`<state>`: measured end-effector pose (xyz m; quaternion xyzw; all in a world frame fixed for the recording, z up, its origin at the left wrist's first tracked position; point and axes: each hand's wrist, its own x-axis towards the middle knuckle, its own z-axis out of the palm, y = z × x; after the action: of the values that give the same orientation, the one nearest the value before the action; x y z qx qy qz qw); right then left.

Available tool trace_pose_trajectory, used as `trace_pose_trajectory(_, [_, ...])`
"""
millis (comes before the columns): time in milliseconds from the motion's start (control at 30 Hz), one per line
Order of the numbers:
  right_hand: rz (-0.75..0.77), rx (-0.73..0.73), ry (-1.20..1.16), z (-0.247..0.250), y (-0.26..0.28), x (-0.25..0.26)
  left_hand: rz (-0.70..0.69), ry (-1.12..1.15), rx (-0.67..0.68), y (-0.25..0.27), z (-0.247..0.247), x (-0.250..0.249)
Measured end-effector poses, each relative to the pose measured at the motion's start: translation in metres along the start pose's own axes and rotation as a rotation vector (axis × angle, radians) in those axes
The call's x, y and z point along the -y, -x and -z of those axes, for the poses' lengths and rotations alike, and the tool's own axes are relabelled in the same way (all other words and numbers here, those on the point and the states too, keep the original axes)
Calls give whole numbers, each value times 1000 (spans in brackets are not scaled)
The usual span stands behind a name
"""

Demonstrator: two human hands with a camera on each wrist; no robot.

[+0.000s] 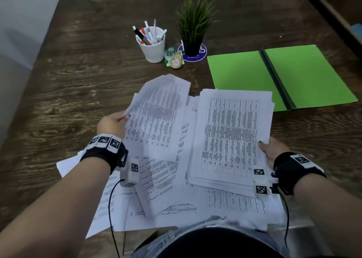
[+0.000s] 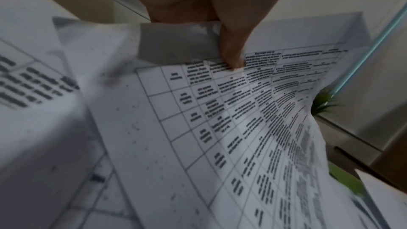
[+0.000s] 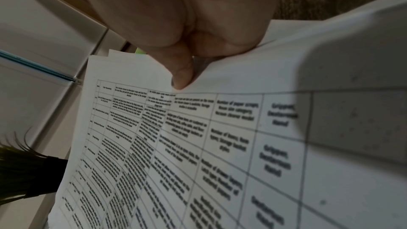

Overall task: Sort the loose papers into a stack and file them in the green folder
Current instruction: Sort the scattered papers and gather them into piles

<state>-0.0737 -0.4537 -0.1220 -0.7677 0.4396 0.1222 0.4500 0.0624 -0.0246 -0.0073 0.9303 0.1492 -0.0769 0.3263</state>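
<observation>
Papers first: my right hand [image 1: 271, 151] grips the gathered stack of white printed table sheets [image 1: 231, 136] by its near corner, thumb on top, while my left hand [image 1: 110, 125] pinches one curling white printed sheet [image 1: 156, 116] at its edge. I'd lay that sheet square onto the stack, corners matched, before reaching for the loose white pages [image 1: 176, 204] under both wrists. Beyond the right hand, the open green card folder [image 1: 244, 75] lies flat on the dark wooden worktop [image 1: 78, 71].
</observation>
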Motion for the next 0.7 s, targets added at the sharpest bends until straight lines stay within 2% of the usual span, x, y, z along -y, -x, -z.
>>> trace_pose_trajectory(100, [2, 38, 61, 2, 4, 3, -5, 137, -40, 3, 10, 3])
trace_pose_trajectory(233, [21, -23, 134, 4, 10, 4, -36, 299, -142, 5, 25, -1])
trace_pose_trajectory(333, [24, 1, 137, 4, 14, 8, -58, 424, -199, 3, 43, -9])
trace_pose_trajectory(433, [13, 8, 230, 8, 21, 16, -139, 504, -228, 1, 60, -20])
trace_pose_trajectory(700, [11, 15, 277, 8, 30, 23, -370, 623, -365, 11, 102, -60])
